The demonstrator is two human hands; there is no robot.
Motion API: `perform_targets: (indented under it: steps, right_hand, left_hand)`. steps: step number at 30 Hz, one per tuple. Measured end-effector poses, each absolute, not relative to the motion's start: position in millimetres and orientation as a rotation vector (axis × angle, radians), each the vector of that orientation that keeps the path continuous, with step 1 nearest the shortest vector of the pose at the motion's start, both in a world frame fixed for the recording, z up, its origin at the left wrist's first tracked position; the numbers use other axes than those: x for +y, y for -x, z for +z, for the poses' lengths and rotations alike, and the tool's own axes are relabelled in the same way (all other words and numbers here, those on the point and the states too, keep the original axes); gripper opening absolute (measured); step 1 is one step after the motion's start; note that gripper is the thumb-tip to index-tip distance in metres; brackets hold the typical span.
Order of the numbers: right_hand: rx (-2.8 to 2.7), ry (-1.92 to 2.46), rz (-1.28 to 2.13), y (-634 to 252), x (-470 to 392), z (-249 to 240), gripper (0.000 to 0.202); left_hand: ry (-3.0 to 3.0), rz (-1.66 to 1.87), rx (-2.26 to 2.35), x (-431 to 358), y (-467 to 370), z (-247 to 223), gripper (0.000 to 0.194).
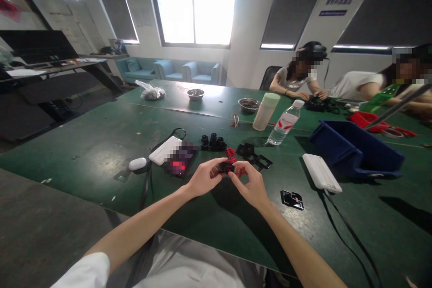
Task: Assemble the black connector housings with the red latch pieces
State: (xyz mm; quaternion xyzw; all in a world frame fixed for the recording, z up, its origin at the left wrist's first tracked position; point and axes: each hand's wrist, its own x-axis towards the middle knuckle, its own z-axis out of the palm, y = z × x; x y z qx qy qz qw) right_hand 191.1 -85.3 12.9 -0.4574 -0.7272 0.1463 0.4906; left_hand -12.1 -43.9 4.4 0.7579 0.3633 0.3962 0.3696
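A small black plastic part (225, 168) is pinched between my two hands above the green table. My left hand (206, 176) grips its left side with thumb and fingers. From the right, my right hand (250, 182) holds it at the fingertips. Much of the part is hidden by the fingers. Just beyond it lie small red pieces (230, 152). A cluster of black blocks (213, 142) stands behind my left hand, and flat black frames (262, 162) are scattered past my right hand. A glossy black plate (292, 200) lies to the right of my right wrist.
Left of my hands are a phone (182, 159), a white power bank (165, 150) and a white case (137, 164). A water bottle (286, 123), a green-capped bottle (266, 111) and a blue bin (357, 166) stand right. A corded power bank (321, 173) lies nearer. Two people sit across.
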Motion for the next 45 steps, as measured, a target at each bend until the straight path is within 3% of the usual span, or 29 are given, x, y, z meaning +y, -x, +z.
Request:
perform_targets:
  steps: [15,28,34,45]
  right_hand:
    - [-1.649,1.169,0.61,-189.4,-81.6,11.4,0.032]
    - [-1.594,1.202,0.687,-186.2,-84.8,9.7,0.032]
    - [-1.592,1.21,0.684,-185.3,-85.1,7.7,0.029]
    - [-1.624,1.191,0.712,-185.2,-86.0,6.1,0.029]
  left_hand:
    - [-1.822,0.978,0.838,-48.9,14.4,16.9,0.052]
    - [-1.808,0.944,0.871,-50.8,13.8,11.1,0.05]
    - [-1.792,0.917,0.88,-50.1,14.4,7.5,0.063]
    - [-1.786,0.831,0.84,-49.3,15.9,2.9,0.052]
